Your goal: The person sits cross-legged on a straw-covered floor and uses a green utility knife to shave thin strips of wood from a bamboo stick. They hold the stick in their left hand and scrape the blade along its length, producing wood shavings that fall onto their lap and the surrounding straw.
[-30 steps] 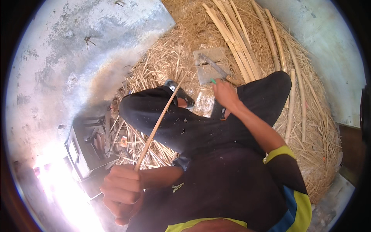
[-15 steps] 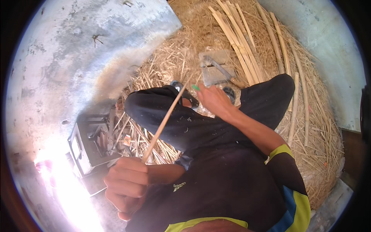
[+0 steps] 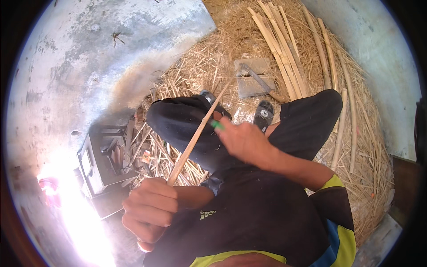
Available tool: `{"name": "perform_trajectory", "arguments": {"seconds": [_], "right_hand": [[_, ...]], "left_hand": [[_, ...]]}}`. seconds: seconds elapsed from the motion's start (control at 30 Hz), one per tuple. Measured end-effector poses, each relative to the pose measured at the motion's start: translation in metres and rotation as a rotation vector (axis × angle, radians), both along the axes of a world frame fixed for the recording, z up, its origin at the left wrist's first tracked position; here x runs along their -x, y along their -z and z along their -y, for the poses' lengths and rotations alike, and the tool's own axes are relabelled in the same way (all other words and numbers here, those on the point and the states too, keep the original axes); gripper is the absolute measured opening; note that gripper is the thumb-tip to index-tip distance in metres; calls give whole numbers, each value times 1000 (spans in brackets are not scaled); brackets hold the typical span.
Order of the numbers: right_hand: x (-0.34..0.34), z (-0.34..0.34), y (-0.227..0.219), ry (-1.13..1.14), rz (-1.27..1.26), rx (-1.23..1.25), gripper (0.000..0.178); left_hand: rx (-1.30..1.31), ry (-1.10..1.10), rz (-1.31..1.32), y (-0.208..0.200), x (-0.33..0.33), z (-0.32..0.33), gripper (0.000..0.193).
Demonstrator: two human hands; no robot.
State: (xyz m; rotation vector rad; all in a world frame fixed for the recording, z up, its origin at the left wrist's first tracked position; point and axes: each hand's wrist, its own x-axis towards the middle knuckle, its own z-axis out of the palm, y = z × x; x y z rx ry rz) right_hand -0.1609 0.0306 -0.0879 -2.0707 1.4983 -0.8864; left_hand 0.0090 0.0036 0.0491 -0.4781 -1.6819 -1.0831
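Hands (image 3: 150,209), two; one strip (image 3: 194,139), left; perhaps one green tool (image 3: 217,125), right

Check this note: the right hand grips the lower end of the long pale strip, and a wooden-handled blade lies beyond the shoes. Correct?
Wrong hand: the head view shows the left hand gripping the lower end of the long pale strip. The wooden-handled blade does lie beyond the shoes.

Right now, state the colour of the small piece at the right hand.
The small piece is green, in the head view.
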Motion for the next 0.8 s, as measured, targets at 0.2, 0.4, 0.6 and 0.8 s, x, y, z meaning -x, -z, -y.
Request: {"name": "perform_trajectory", "arguments": {"seconds": [0.2, 0.4, 0.6, 0.8], "right_hand": [[11, 0, 8, 67, 71, -141, 25], [7, 8, 22, 104, 9, -20, 24], [-5, -5, 3, 105, -73, -113, 25], [17, 9, 22, 132, -78, -72, 27]], "left_hand": [[36, 159, 103, -4, 2, 3, 45], [48, 192, 107, -2, -11, 9, 46], [80, 193, 117, -2, -17, 8, 49], [64, 151, 78, 1, -7, 3, 51]]}}
